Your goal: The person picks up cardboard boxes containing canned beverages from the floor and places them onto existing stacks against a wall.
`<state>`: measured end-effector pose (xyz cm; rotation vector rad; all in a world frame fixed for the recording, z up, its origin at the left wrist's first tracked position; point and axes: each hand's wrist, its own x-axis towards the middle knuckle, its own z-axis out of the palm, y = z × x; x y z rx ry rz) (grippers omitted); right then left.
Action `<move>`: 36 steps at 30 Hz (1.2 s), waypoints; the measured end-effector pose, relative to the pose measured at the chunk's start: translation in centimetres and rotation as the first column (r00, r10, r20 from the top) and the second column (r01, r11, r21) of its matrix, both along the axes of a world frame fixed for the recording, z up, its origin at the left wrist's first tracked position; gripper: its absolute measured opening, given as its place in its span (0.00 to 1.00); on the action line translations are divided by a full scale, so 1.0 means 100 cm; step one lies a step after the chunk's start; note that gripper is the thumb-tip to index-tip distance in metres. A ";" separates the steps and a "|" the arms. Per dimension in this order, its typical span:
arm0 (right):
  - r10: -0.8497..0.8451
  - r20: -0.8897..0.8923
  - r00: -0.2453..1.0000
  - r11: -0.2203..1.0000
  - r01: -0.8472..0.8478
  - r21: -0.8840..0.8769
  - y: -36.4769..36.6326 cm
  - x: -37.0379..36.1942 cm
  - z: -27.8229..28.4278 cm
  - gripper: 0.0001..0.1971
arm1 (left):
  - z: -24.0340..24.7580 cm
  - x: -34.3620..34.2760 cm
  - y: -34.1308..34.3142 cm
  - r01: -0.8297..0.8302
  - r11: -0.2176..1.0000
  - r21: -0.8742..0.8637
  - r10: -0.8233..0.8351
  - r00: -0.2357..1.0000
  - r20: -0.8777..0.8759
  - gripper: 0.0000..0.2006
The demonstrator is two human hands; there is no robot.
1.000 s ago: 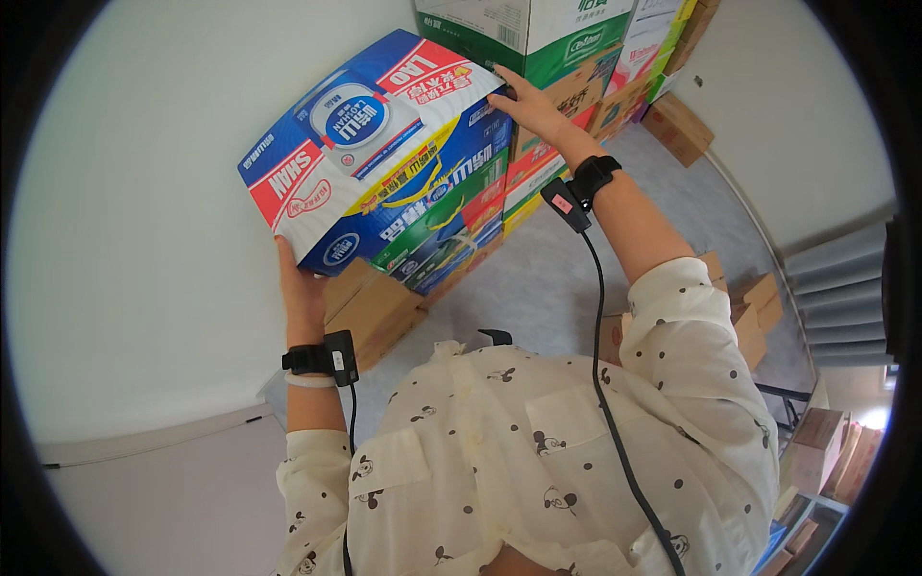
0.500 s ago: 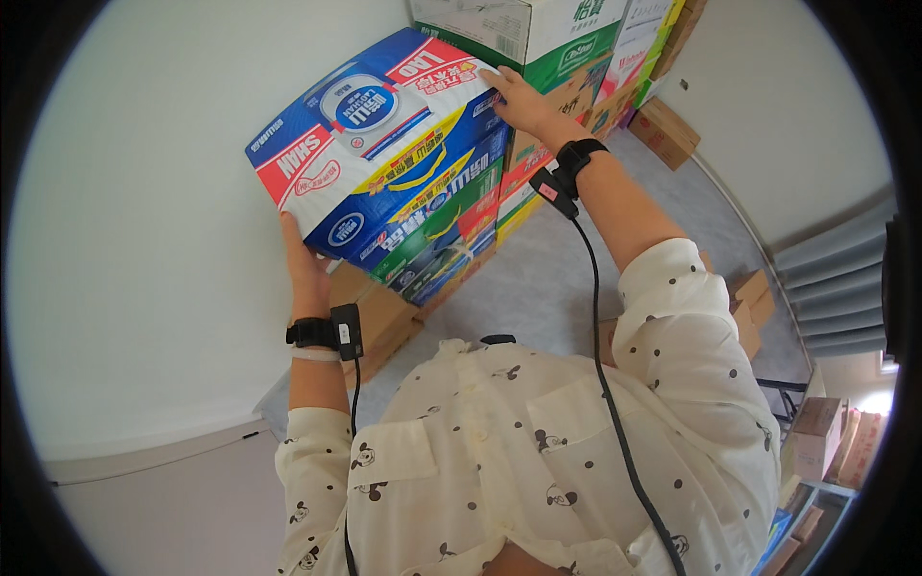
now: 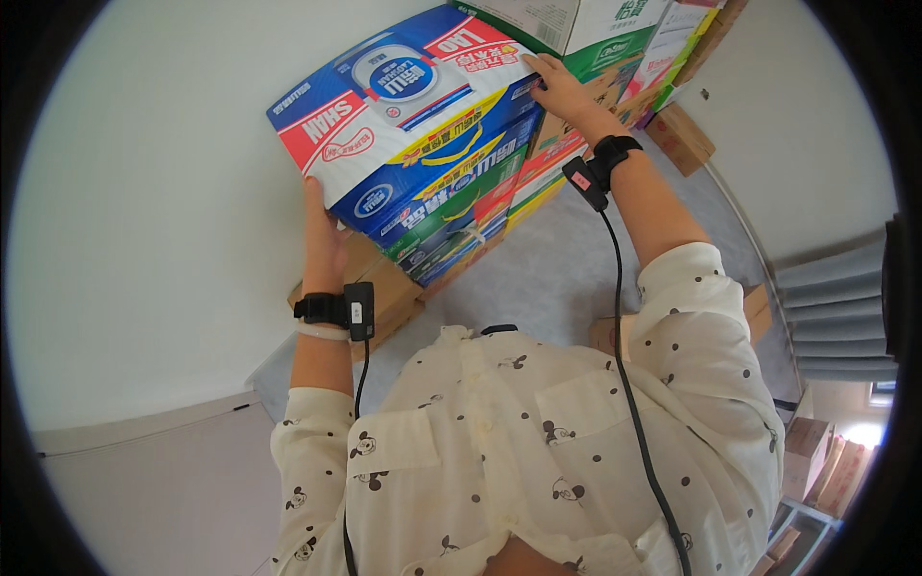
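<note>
A blue, white and red printed carton (image 3: 331, 134) sits at the top of a stack beside the wall. My left hand (image 3: 323, 230) grips its near left corner, thumb along the edge and the other fingers partly hidden beneath. At the far right corner, my right hand (image 3: 565, 94) is closed on the same carton, its fingertips resting over the top edge. Directly below is another blue carton (image 3: 495, 158), and under that a green one (image 3: 451, 216). Each wrist wears a black strap with a small cabled box.
More stacked cartons run along the wall, including a white and green one (image 3: 615, 29). Brown cardboard boxes stand low at the left (image 3: 370, 278) and on the floor at the right (image 3: 680, 139). Grey curtains (image 3: 831, 317) and a shelf of boxes (image 3: 807, 518) are farther right.
The carton and both hands appear shifted right and slightly up in the picture, along with the surrounding stack. Both hands keep the same hold on the carton.
</note>
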<state>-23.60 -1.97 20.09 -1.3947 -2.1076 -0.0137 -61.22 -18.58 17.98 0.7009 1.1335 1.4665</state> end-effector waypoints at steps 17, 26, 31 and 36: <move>-0.086 -0.164 0.983 0.996 0.089 0.007 -0.037 0.000 0.012 0.28 | -0.043 -0.011 -0.025 0.212 0.965 -0.157 -0.215 0.977 -0.005 0.33; -0.004 -0.083 0.997 1.000 0.003 -0.006 -0.057 -0.019 0.033 0.27 | -0.094 -0.006 -0.006 0.232 0.900 0.368 -0.011 0.857 -0.516 0.37; -0.090 -0.116 0.989 0.996 0.091 0.006 -0.057 0.002 0.035 0.27 | -0.107 0.007 0.002 0.163 0.943 0.289 0.007 0.860 -0.510 0.38; -0.110 -0.134 0.985 0.994 0.112 0.011 -0.064 0.022 0.037 0.27 | -0.115 -0.001 -0.002 0.122 0.963 0.240 0.061 0.771 -0.634 0.33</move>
